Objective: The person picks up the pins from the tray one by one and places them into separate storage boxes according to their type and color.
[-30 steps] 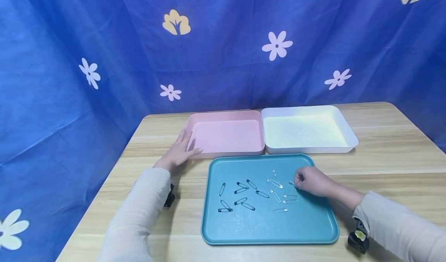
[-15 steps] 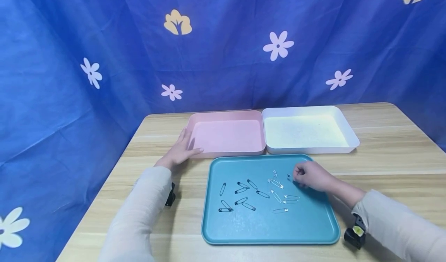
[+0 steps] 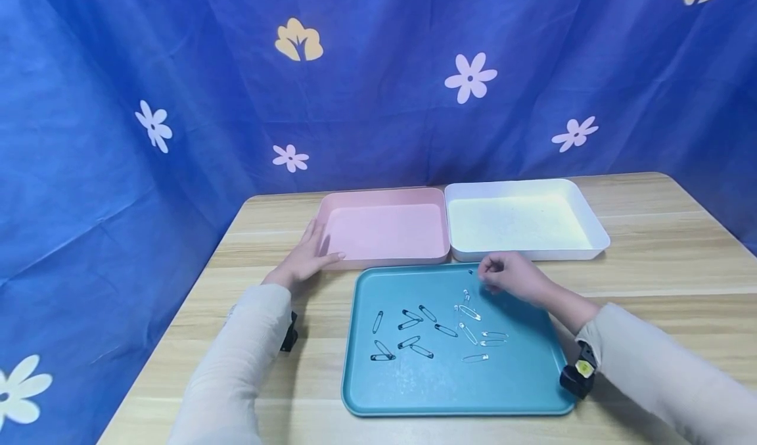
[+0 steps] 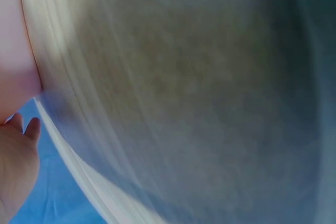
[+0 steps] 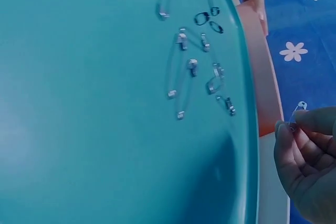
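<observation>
At the left, a pale left sleeve (image 3: 230,366) runs out of the head view's bottom edge, and a black wrist device (image 3: 288,333) shows only partly beyond its cuff. The person's left grip (image 3: 303,259) lies spread, thumb well apart from the straight fingers, touching the near left corner of the pink tray (image 3: 387,231); the fingertips' contact along the outer wall is hard to make out. The left wrist view helps little: mostly blurred desk (image 3: 650,234), with skin and fingers cut off at its left edge. Nearer the person sits the teal tray (image 3: 443,389), where dark safety pins (image 3: 380,314) lie scattered in the left half, a few overlapping. Right of them, silver safety pins (image 3: 470,313) look thin and faint, some crossing, and they smear in the right wrist view. Over the far rim, the right grip (image 3: 511,275) is clamped on a held safety pin (image 5: 302,105), thumb and forefinger pinching it; one end pokes up between them while the rest is mostly covered. From the head camera that pin is merely a dark speck beside the fingertips. Just behind, the white tray (image 3: 520,228) has a bit of its near wall blocked by the right grip. The right sleeve (image 3: 662,366) leaves the frame at lower right.
</observation>
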Demonstrator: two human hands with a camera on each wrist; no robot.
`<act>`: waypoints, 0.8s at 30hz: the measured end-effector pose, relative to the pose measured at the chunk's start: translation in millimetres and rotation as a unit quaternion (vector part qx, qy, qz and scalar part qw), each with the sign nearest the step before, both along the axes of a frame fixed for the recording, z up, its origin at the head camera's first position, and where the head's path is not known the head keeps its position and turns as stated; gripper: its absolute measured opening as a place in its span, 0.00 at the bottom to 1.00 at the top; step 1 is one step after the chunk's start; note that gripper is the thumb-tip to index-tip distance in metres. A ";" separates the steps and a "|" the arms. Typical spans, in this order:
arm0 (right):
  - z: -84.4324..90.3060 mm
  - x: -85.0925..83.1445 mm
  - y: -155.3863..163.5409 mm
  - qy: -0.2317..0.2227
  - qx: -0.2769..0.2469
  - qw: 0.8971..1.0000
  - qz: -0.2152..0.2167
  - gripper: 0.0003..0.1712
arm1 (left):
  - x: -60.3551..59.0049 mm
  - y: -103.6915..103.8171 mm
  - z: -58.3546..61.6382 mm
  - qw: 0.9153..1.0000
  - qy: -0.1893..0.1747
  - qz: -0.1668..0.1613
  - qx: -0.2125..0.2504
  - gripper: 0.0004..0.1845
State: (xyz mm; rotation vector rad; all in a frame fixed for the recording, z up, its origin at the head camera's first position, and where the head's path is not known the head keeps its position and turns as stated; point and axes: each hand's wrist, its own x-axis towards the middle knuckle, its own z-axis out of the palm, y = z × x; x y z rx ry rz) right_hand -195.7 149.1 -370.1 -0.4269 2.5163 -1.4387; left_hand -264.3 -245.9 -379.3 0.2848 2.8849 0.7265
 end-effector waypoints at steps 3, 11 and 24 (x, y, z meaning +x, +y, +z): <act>5.0 -5.7 -6.1 -0.001 0.000 1.000 -0.010 0.04 | 0.4 -0.6 -0.1 1.000 0.003 0.000 -0.009 0.53; 16.5 -19.1 -22.4 -0.006 -0.018 1.000 -0.025 0.08 | 1.0 1.5 2.8 1.000 0.004 0.001 -0.010 0.52; 14.9 -33.6 -42.8 -0.044 -0.098 0.993 -0.045 0.09 | 1.8 3.0 2.2 1.000 0.009 0.000 -0.011 0.52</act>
